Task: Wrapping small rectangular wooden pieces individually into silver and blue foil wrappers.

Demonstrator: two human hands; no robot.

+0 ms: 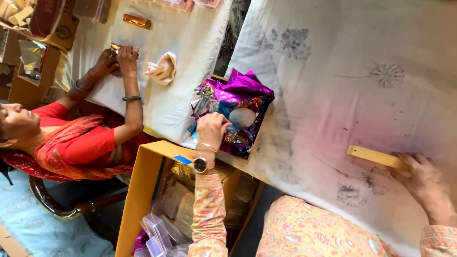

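Observation:
My left hand, with a watch on the wrist, reaches into a box full of shiny foil sheets in purple, blue and silver. Its curled fingers close on a foil sheet beside a grey oval lump. My right hand grips one end of a flat yellow wooden bar. The bar lies on the stained white cloth that covers the table in front of me.
A person in red sits at the left, both hands working a small gold-wrapped piece. A gold-wrapped bar and a crumpled peach cloth lie on that person's white cloth. Clear plastic boxes are stacked under the yellow table frame.

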